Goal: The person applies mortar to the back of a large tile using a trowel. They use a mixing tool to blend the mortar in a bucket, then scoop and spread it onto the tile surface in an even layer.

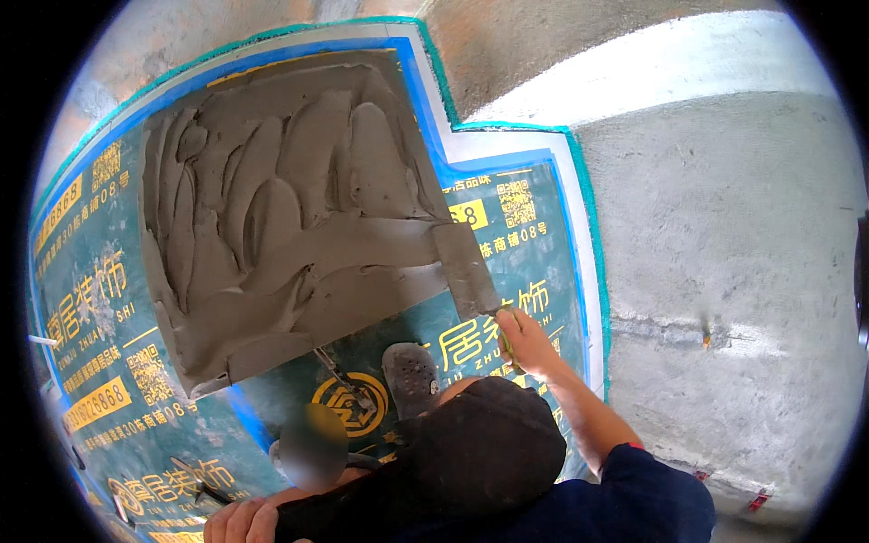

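My right hand (pixel 528 344) is closed round the yellowish handle of a flat trowel (pixel 469 271). The trowel's blade is coated in grey mortar and touches the right edge of a thick mortar layer (pixel 290 181). That layer covers a large rectangular slab, spread in wavy ridges and smoother along the near part. At the lower edge my left hand (pixel 240 522) is curled beside dark cloth. Whatever its fingers close on is hidden. A thin metal tool (pixel 344 373) lies by the slab's near edge.
Beneath lies a green printed protective sheet (pixel 90 335), edged with blue tape (pixel 421 100) and a teal line (pixel 593 226). Bare concrete (pixel 724 226) spreads to the right. Close to me are a dark clog (pixel 412 376), a rounded dark shape (pixel 493 443) and a blurred patch (pixel 312 443).
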`<action>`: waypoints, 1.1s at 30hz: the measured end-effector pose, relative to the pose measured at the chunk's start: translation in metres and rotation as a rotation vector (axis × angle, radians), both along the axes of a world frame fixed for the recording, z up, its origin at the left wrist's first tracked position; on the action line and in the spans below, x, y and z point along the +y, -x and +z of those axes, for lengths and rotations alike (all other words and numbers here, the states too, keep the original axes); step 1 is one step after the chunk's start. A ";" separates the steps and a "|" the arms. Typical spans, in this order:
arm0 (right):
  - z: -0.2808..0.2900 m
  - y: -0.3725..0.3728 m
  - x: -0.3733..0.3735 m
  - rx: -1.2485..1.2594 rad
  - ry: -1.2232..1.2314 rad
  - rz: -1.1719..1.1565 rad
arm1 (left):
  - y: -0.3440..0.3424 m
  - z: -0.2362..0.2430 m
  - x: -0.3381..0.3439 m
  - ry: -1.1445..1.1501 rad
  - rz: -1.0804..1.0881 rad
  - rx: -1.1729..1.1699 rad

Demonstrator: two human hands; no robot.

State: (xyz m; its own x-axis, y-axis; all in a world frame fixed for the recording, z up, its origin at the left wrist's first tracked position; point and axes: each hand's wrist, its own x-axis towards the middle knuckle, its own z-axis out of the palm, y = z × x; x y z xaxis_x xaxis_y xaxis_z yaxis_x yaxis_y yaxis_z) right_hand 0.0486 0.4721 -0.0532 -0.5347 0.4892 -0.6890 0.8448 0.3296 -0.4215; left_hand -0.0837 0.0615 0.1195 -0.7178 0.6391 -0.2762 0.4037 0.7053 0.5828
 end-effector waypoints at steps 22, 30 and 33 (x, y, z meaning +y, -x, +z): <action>-0.008 0.006 0.016 0.100 -0.446 0.089 | -0.003 0.004 0.002 0.060 0.039 -0.029; 0.001 0.021 0.010 0.254 0.349 -0.471 | -0.002 0.003 -0.001 0.075 0.053 -0.054; -0.007 0.056 -0.007 0.274 0.728 -0.565 | 0.000 0.006 -0.001 0.128 0.044 -0.047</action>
